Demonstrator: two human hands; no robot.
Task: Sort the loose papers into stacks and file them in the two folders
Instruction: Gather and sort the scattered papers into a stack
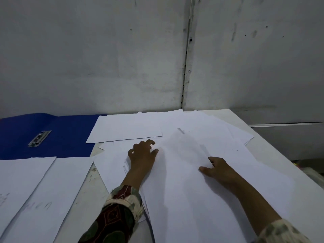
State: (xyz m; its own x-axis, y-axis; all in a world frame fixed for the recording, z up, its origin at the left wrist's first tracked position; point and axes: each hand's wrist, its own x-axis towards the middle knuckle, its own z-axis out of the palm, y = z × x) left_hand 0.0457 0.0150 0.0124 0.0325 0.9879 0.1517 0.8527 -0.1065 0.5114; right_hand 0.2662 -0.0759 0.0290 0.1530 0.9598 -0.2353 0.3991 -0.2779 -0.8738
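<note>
Several loose white papers (201, 130) lie overlapped across the table's middle and right. One sheet (184, 151) is lifted between my hands. My left hand (142, 155) has curled fingers on that sheet's left edge. My right hand (217, 170) pinches its right edge, thumb underneath. An open blue folder (66, 135) with a metal clip (39, 138) lies flat at the far left. Two sheets with faint writing (35, 195) lie side by side at the near left. Only one folder is in view.
A grey wall (122, 58) rises right behind the table. The white table's right edge (280, 151) runs diagonally, with a lower ledge beyond it. Bare tabletop (93, 174) shows between the near-left sheets and the central pile.
</note>
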